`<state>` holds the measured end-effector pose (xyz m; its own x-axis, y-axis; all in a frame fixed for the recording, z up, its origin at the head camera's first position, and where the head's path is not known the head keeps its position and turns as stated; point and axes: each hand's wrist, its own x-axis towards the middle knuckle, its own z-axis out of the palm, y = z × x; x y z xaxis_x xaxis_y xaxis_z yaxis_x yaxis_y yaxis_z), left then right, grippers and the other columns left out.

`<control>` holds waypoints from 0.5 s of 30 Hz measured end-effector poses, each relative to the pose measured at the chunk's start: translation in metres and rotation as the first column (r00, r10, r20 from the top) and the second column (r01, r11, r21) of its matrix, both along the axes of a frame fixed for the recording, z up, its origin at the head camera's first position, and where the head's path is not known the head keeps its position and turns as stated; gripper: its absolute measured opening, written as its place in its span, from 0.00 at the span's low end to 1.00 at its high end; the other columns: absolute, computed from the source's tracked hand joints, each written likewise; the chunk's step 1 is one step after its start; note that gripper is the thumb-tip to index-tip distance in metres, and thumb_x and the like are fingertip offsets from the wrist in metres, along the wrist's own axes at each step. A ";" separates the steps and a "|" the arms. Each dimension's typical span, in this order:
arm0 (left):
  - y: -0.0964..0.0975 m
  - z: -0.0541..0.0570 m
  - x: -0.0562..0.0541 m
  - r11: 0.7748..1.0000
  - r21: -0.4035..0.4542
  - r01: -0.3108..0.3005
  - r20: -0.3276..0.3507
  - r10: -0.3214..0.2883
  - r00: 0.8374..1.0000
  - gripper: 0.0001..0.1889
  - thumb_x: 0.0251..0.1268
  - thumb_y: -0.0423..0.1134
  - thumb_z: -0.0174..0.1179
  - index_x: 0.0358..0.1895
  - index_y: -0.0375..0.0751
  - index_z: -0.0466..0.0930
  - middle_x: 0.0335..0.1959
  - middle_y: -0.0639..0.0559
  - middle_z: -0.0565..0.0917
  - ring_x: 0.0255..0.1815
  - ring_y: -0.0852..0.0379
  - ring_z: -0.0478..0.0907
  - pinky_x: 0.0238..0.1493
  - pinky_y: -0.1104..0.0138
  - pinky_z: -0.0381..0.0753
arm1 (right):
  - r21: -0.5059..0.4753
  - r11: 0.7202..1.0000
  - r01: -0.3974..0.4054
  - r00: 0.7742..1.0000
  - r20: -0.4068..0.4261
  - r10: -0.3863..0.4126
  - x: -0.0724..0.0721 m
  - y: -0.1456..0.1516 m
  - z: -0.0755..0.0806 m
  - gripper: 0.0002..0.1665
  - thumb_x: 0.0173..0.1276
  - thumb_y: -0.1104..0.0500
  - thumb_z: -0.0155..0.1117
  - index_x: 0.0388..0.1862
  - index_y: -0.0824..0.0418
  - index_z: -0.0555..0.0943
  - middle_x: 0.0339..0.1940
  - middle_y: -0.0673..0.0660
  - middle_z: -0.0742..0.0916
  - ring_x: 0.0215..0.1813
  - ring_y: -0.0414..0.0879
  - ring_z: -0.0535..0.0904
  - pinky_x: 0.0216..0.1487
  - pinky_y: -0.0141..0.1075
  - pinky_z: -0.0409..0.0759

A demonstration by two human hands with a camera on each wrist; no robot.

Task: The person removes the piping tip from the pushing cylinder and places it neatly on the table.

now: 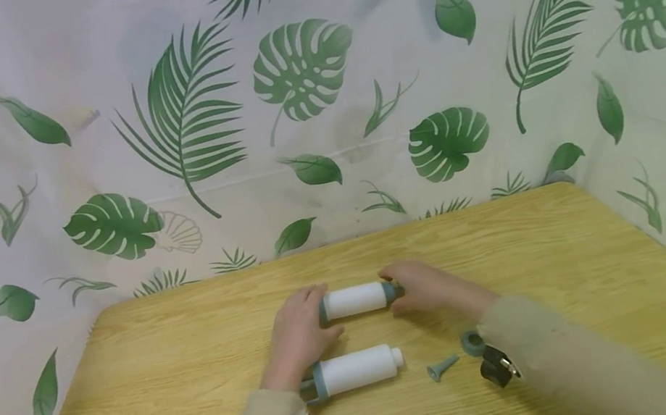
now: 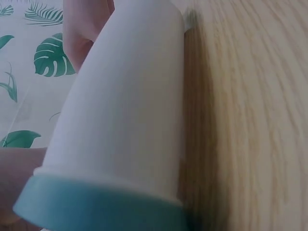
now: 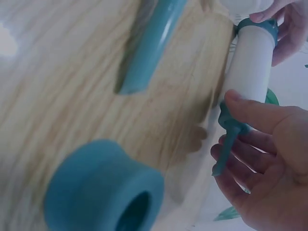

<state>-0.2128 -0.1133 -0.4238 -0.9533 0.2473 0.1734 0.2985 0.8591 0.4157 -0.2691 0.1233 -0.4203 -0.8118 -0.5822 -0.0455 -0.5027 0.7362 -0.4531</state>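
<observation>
A syringe-like white tube with teal ends [image 1: 355,300] lies crosswise between both hands. My left hand [image 1: 301,330] grips its left teal end, thumb on the near side. At the other end, my right hand [image 1: 421,284] holds the teal cap, which has a thin spout [image 3: 226,151]; the thumb presses on top and the fingers curve underneath. Closer to me lies a second white tube [image 1: 360,369], with a teal collar on the left and a bare white neck on the right. It fills much of the left wrist view, its collar [image 2: 96,204] at the bottom.
A teal funnel-shaped nozzle [image 1: 442,367] lies right of the second tube. Beside it, near the right sleeve, is a teal ring cap [image 1: 473,343]. The wooden table [image 1: 190,378] meets a leaf-printed curtain [image 1: 368,179] at its back and sides.
</observation>
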 end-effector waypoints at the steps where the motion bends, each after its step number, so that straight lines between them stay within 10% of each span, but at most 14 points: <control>1: 0.001 0.000 0.000 1.000 -0.001 -0.003 -0.007 0.003 1.000 0.36 0.50 0.43 0.73 0.64 0.38 0.71 0.60 0.42 0.74 0.61 0.43 0.70 0.62 0.50 0.67 | -0.003 1.000 0.004 1.000 0.004 -0.004 0.000 -0.001 0.000 0.33 0.58 0.61 0.72 0.59 0.74 0.72 0.55 0.66 0.80 0.57 0.59 0.75 0.58 0.49 0.73; 15: 0.008 -0.001 -0.002 0.997 -0.076 0.008 -0.090 -0.015 0.996 0.30 0.46 0.42 0.76 0.55 0.40 0.78 0.48 0.45 0.78 0.49 0.47 0.74 0.50 0.52 0.73 | -0.060 0.998 -0.001 1.000 -0.006 0.001 0.006 -0.007 0.002 0.20 0.60 0.63 0.70 0.49 0.70 0.80 0.44 0.60 0.85 0.45 0.49 0.80 0.47 0.42 0.79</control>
